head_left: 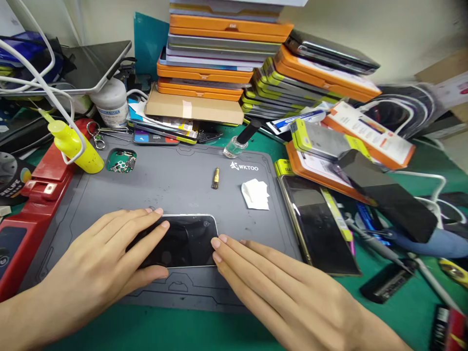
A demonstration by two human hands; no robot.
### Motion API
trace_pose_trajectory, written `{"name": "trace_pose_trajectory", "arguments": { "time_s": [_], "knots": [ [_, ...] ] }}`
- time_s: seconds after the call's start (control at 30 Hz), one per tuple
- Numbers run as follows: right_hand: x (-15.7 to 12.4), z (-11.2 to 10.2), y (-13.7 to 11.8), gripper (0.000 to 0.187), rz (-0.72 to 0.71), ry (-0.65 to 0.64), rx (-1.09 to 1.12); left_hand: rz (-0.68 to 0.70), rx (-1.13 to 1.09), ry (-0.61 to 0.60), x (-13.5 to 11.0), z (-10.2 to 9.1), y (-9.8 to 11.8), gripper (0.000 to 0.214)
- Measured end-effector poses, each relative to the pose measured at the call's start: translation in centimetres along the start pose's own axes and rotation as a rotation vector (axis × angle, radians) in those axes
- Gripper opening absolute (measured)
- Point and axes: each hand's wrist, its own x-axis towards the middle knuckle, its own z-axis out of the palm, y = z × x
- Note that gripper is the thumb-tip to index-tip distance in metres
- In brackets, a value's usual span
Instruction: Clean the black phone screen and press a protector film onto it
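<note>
A black phone (186, 241) lies flat, screen up, near the front of a grey work mat (175, 180). My left hand (98, 263) rests flat over the phone's left part, fingers stretched out across the glass. My right hand (278, 287) lies flat on the mat, its fingertips pressed against the phone's right edge. Neither hand grips anything. A small brass brush (215, 178) and a folded white wipe (255, 194) lie on the mat behind the phone.
A yellow squeeze bottle (73, 142) and a red device (32, 195) stand at the left. Stacks of orange and grey boxes (219, 53) fill the back. A second dark phone (318, 224), a black block (387, 195) and tools lie at the right.
</note>
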Motion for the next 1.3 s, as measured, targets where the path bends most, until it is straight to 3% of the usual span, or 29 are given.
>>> {"name": "trace_pose_trajectory", "arguments": {
  "time_s": [1.3],
  "knots": [
    [-0.48,-0.08,-0.48,0.040,0.036,-0.036,-0.043,0.006,-0.016,-0.013,0.24,0.04,0.18,0.042]
  ]
}}
